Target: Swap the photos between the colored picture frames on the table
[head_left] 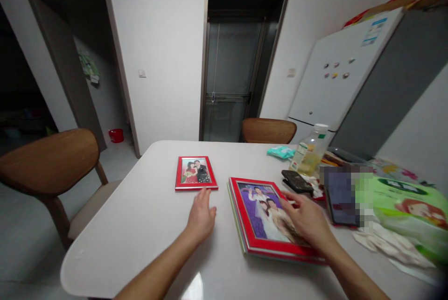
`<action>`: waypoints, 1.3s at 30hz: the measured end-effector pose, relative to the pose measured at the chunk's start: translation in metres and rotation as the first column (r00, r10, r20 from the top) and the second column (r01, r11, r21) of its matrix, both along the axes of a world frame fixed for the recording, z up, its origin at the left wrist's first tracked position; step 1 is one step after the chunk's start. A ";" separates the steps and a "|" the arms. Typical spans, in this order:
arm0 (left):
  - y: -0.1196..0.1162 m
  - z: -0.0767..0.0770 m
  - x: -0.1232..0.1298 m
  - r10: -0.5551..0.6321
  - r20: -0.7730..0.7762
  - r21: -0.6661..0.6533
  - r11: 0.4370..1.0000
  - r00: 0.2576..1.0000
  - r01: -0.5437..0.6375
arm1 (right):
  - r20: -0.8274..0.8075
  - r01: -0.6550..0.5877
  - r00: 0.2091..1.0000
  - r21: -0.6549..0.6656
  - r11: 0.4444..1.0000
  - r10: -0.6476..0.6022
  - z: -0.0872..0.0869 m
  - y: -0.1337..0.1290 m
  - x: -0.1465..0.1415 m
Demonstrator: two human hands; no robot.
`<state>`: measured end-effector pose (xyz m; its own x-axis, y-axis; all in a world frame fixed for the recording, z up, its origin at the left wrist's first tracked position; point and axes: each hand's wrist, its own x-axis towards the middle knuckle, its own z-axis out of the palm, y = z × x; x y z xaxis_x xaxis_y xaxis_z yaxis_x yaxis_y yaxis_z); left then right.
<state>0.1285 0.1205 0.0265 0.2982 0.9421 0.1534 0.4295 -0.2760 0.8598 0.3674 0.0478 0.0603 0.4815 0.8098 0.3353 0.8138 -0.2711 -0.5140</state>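
Observation:
A small red-bordered photo frame [177, 174] lies flat on the white table [168, 253], its picture showing two people. My left hand [202, 213] hovers close by its near right corner, fingers stretched forward and thumb apart, holding nothing. In front of me is a stack of larger picture frames, the top one a red photo frame [268, 211] with a picture of people in wedding clothes. My right hand [308, 218] grips the right side of this top frame, thumb over the picture; the other fingers are partly hidden at the edge. Greenish edges of frames below show at the stack's left side.
Right of the stack are a dark wallet-like object [297, 182], a bottle of yellow liquid [310, 153], a phone [341, 197], a green tissue pack [409, 206] and a crumpled white cloth [392, 244]. A teal packet [281, 152] lies at the far edge. Wooden chairs [52, 162] stand around.

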 end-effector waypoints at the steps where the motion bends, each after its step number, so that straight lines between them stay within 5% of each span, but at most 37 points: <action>1: 0.016 0.001 -0.008 0.019 -0.026 0.026 0.999 0.999 -0.018 | 0.008 -0.072 0.997 0.026 0.997 0.072 0.003 -0.002 -0.018; 5: 0.057 0.006 -0.032 0.056 -0.091 0.094 0.995 0.994 -0.047 | -0.048 -0.480 0.868 0.168 0.861 0.493 0.002 -0.009 -0.100; 8: 0.053 0.010 -0.041 0.051 -0.098 0.160 0.987 0.994 -0.034 | -0.120 -0.593 0.785 0.140 0.793 0.608 -0.012 -0.007 -0.142; 16: -0.034 0.006 -0.085 0.080 -0.223 0.237 0.971 0.972 -0.025 | -0.233 -0.447 0.863 0.064 0.892 0.449 -0.051 0.010 -0.152; 22: -0.093 -0.015 -0.090 -0.067 -0.527 0.255 0.938 0.847 0.233 | -0.388 -0.454 0.784 0.175 0.874 0.485 -0.061 0.006 -0.154; 27: -0.099 -0.036 -0.084 -0.025 -0.529 0.403 0.872 0.848 0.277 | -0.699 -0.367 0.596 0.199 0.909 0.394 -0.053 -0.005 -0.153; 31: -0.100 -0.021 -0.093 -0.052 -0.459 0.511 0.802 0.887 0.311 | -0.821 -0.242 0.454 0.260 0.935 0.346 -0.046 -0.009 -0.153; 35: -0.103 0.019 -0.106 -0.002 -0.163 0.536 0.840 0.987 0.091 | -0.806 -0.247 0.429 0.330 0.911 0.408 -0.035 -0.006 -0.164; 39: -0.104 0.038 -0.114 0.192 0.193 0.311 0.918 0.962 -0.246 | -0.645 -0.466 0.523 0.330 0.821 0.557 -0.024 0.001 -0.188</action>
<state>0.0141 0.0162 0.0647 0.0373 0.8689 0.4935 0.3804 -0.4690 0.7971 0.1793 0.0492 0.0359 0.1140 0.9755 0.1881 0.1856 0.1651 -0.9687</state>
